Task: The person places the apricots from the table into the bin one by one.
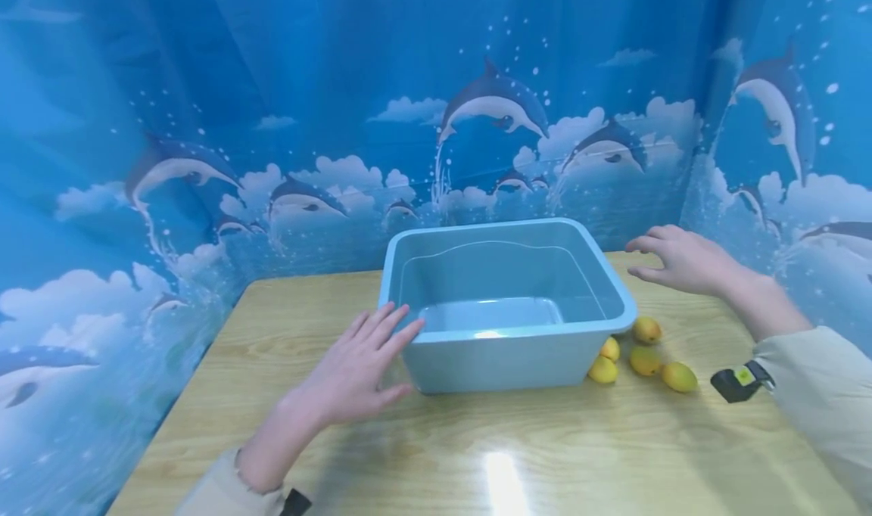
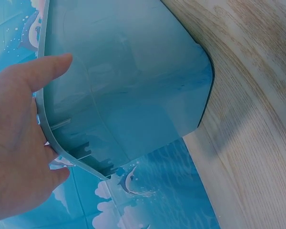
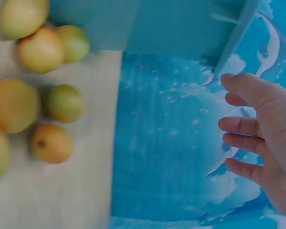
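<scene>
A light blue plastic storage box (image 1: 500, 361) without a lid stands on the wooden table, and no items show inside it. My left hand (image 1: 361, 368) is at its front left corner, fingers extended over the rim. In the left wrist view the thumb of that hand (image 2: 19, 143) lies along the outside of the box wall (image 2: 128, 81); firm contact is hard to tell. My right hand (image 1: 684, 262) hovers right of the box, holding nothing, fingers loosely bent and apart. Below it, several yellow-green mangoes (image 1: 679, 377) lie beside the box's right side, also seen as mangoes (image 3: 52, 143) in the right wrist view.
The light wooden table (image 1: 286, 349) ends just behind the box. Blue curtains (image 1: 341, 85) printed with dolphins and clouds hang at the back and both sides. A small black device (image 1: 739, 382) is strapped at the right wrist.
</scene>
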A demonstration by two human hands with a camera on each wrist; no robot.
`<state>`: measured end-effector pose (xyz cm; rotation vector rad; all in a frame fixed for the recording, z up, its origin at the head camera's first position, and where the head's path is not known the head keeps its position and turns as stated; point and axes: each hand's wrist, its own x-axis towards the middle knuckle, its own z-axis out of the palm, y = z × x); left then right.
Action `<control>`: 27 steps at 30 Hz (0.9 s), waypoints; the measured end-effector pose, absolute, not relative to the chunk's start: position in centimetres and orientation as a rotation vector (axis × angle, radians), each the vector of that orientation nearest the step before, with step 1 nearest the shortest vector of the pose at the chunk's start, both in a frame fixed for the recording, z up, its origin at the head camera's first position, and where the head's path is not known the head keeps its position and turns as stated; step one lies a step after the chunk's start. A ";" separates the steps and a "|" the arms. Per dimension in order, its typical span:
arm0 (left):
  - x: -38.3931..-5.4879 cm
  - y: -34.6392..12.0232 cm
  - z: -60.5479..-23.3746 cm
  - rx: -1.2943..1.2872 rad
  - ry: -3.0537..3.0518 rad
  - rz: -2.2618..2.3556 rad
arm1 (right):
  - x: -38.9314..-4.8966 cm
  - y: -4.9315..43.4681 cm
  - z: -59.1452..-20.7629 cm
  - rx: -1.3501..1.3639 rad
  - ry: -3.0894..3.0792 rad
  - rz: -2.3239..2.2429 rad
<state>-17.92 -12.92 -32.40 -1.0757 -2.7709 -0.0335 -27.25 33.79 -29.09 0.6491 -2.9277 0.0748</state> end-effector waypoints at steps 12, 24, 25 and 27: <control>-17.9 -12.9 -32.5 -1.088 -2.743 -0.033 | -25.7 36.8 -34.8 0.754 -2.767 0.014; -17.9 -13.0 -32.5 -1.086 -2.759 -0.046 | -25.4 38.6 -38.9 0.727 -2.821 0.109; -17.9 -13.0 -32.5 -1.084 -2.764 -0.055 | -25.4 38.7 -39.1 0.721 -2.831 0.112; -17.9 -13.0 -32.5 -1.079 -2.771 -0.057 | -25.4 38.8 -39.4 0.702 -2.860 0.128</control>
